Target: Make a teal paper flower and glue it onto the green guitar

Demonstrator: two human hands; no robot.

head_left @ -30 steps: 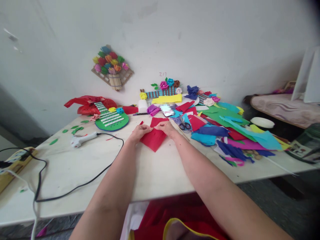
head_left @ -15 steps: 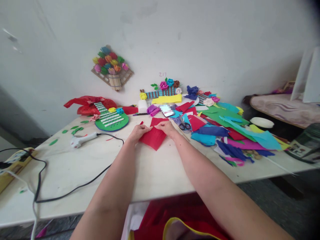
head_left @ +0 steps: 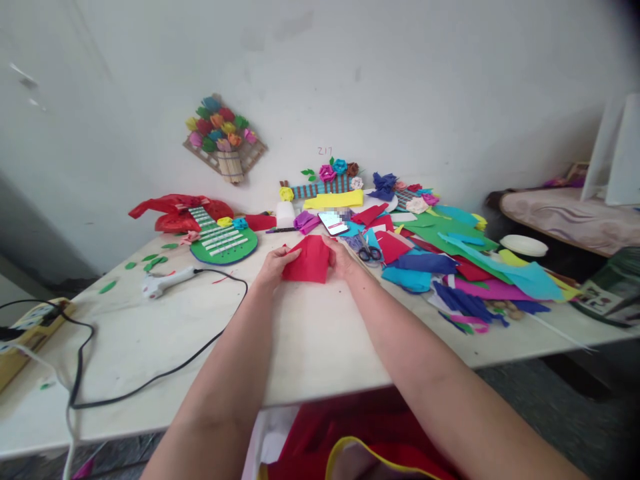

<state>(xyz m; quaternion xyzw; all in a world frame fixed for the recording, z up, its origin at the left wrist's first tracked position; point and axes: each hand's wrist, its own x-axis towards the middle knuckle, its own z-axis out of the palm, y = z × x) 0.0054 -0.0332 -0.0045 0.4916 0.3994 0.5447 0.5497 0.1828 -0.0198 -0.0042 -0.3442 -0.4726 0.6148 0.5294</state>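
Observation:
Between my hands is a piece of red crepe paper (head_left: pixel 307 261), roughly square, held just above the white table. My left hand (head_left: pixel 274 264) grips its left edge, thumb on top. My right hand (head_left: pixel 341 259) holds the right edge, with its fingers partly hidden behind the sheet. Just beyond the paper lies a phone (head_left: pixel 334 224) with its screen lit. A pair of scissors (head_left: pixel 369 253) rests to the right of my right hand.
Coloured paper sheets (head_left: pixel 420 260) are heaped on the right. On the left lie a glue gun (head_left: pixel 167 281) with a black cord, a green guitar-shaped craft (head_left: pixel 225 245) and a power strip (head_left: pixel 35 340). A green jar (head_left: pixel 613 290) stands at the right edge.
The red paper has turned from a diamond angle to squarer with me. Both hands have shifted from pinching near its middle to holding its left and right sides.

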